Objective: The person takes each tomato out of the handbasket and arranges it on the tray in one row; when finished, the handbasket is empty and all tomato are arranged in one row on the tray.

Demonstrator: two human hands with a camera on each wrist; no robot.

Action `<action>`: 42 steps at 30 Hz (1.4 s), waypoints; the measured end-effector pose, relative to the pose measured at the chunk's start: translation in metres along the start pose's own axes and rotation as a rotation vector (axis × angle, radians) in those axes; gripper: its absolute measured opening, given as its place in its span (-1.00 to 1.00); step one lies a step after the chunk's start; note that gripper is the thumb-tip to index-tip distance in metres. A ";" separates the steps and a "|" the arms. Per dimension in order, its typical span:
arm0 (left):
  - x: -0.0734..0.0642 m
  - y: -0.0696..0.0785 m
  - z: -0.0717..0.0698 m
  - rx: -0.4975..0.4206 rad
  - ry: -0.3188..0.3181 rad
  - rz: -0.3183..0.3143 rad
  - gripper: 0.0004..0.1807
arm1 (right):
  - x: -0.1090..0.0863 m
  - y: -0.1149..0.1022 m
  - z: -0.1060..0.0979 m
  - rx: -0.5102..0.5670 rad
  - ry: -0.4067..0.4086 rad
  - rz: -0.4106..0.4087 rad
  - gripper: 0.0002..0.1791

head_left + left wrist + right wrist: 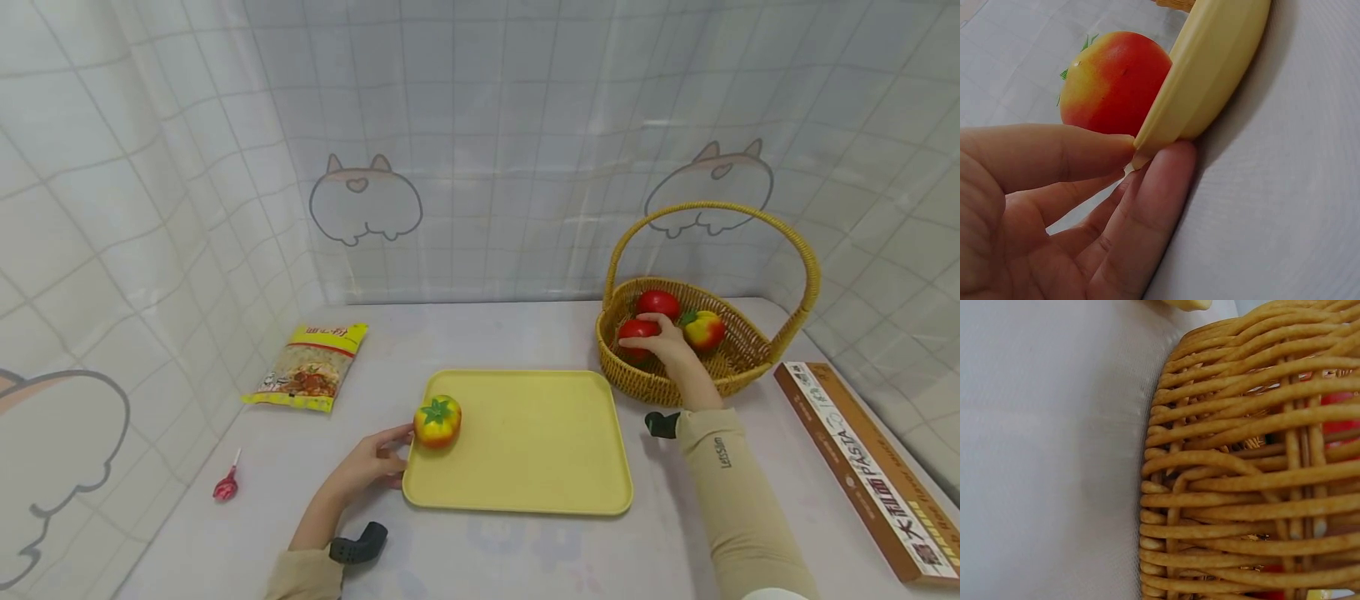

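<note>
A yellow tray (525,442) lies on the table with a red-and-yellow toy tomato (437,422) at its left end. My left hand (367,467) pinches the tray's left edge, the thumb at the rim and fingers beneath, as the left wrist view shows. Over the wicker basket (652,387), my right hand (667,343) reaches in and grips a red round fruit (635,330). Behind it sits another red fruit (658,302), and to the right a red-and-yellow fruit with a green top (703,331). In the right wrist view, basket weave (1241,487) hides this hand.
The basket's tall handle (810,267) arches above its opening. To its right lies a long pasta box (870,467). A yellow food packet (311,367) and a wrapped lollipop (226,483) lie at left. Patterned curtain (495,167) surrounds the table's back and sides.
</note>
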State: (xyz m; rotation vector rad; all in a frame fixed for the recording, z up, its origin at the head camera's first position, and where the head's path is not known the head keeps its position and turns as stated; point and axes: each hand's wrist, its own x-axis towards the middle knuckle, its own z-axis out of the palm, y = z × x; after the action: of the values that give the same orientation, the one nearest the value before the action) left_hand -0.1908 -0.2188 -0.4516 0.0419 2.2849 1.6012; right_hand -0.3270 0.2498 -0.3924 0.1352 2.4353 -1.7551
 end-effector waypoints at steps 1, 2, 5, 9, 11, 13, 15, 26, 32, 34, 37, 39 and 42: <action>0.000 0.000 0.000 0.000 0.000 0.002 -0.28 | 0.000 0.000 0.000 0.017 0.034 0.001 -0.15; -0.001 0.000 0.000 0.001 0.000 0.003 -0.28 | -0.001 -0.001 0.000 0.036 0.063 -0.001 -0.14; -0.002 0.001 0.000 0.007 0.005 0.001 -0.28 | -0.001 0.000 0.001 0.100 0.131 -0.019 -0.16; -0.003 0.001 0.001 0.011 0.012 -0.003 -0.29 | -0.001 0.001 0.001 0.152 0.188 -0.044 -0.21; -0.003 0.001 0.000 0.008 0.010 -0.002 -0.28 | 0.000 0.000 0.000 0.179 0.210 -0.037 -0.21; -0.003 0.001 0.000 0.004 0.008 -0.001 -0.28 | 0.000 -0.001 0.000 0.218 0.224 -0.012 -0.17; -0.003 0.000 0.000 0.003 0.004 0.001 -0.28 | 0.000 -0.002 0.000 0.257 0.235 0.018 -0.11; -0.001 -0.001 0.000 0.004 -0.007 0.003 -0.28 | -0.006 -0.009 -0.004 0.314 0.253 0.067 -0.04; 0.000 -0.001 0.000 0.001 -0.011 0.009 -0.28 | -0.008 -0.011 -0.003 0.398 0.239 0.057 -0.03; 0.001 -0.002 0.000 0.001 -0.014 0.013 -0.27 | -0.010 -0.014 -0.002 0.433 0.219 0.062 -0.03; -0.001 -0.001 0.000 0.002 -0.018 0.021 -0.27 | -0.013 -0.018 0.000 0.490 0.188 0.067 -0.04; -0.002 0.000 0.000 0.003 -0.021 0.024 -0.27 | -0.015 -0.021 0.001 0.517 0.167 0.063 -0.03; -0.002 0.001 0.000 -0.001 -0.019 0.022 -0.27 | -0.018 -0.025 0.003 0.529 0.140 0.049 -0.03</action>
State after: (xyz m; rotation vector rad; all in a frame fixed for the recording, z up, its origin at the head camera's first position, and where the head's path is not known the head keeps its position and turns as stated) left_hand -0.1888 -0.2194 -0.4499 0.0823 2.2773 1.6055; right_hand -0.3127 0.2386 -0.3670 0.3768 1.9623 -2.3918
